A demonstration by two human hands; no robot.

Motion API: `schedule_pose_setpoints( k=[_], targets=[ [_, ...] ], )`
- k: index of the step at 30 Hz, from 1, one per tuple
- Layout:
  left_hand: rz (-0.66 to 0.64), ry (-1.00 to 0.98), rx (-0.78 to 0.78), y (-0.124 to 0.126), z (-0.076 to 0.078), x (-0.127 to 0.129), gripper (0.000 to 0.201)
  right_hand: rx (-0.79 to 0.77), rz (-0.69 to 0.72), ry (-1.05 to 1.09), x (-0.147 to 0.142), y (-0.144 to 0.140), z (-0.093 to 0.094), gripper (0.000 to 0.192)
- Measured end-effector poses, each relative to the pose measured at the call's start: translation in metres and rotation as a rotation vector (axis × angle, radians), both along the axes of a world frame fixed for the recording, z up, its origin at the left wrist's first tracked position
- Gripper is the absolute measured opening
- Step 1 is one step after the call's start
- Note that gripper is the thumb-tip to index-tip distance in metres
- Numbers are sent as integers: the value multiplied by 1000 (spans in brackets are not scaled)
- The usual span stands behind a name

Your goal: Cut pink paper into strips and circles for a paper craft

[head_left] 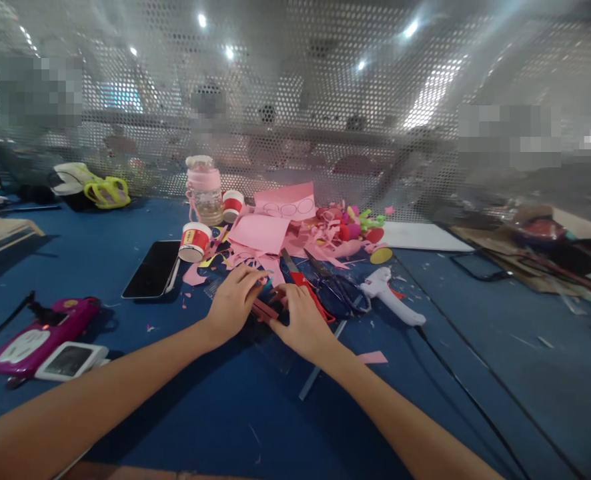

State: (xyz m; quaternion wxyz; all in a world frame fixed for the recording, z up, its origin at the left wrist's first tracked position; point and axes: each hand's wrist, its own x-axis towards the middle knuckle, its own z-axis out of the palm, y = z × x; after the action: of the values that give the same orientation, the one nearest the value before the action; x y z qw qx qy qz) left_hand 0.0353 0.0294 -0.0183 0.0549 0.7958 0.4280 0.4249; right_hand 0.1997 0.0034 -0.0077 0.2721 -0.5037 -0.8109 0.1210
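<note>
My left hand [234, 303] and my right hand [301, 319] meet at the middle of the blue table. Between them is a small dark-pink piece [264, 311], apparently folded paper, with the fingers of both hands closed on it; part of it is hidden by the fingers. A bit of teal shows by my left fingertips. Just right of my right hand lie red-handled scissors [311, 293] and dark-blue-handled scissors [343, 297]. A white glue gun [391, 297] rests further right, its black cord running toward the front. Under my right wrist a clear glue stick [309, 383] lies on the table.
Pink paper sheets [259, 233] and scraps pile up behind my hands, beside paper cups [194, 243] and a pink-lidded bottle [205, 190]. A black-screened phone [153, 270] and a purple device [43, 340] lie left. A perforated metal screen [295, 127] stands behind.
</note>
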Motion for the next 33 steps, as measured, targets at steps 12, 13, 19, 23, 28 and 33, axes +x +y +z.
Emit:
schedule_pose_setpoints(
  k=[12, 13, 19, 23, 28, 33],
  targets=[
    [60, 74, -88, 9, -11, -1, 16, -128, -113, 60, -11, -1, -5, 31],
    [74, 58, -86, 9, -11, -1, 16, -134, -114, 78, -11, 0, -6, 30],
    [146, 32, -115, 12, -15, -2, 14, -30, -139, 97, -5, 5, -4, 6],
    [167, 33, -120, 13, -15, -2, 13, 109, -171, 69, 1, 8, 0, 8],
    [173, 28, -134, 13, -17, 0, 15, 328, -264, 153, 6, 7, 7, 8],
    [156, -32, -94, 10, -19, 1, 43, 297, -285, 419, 5, 4, 9, 10]
  ],
)
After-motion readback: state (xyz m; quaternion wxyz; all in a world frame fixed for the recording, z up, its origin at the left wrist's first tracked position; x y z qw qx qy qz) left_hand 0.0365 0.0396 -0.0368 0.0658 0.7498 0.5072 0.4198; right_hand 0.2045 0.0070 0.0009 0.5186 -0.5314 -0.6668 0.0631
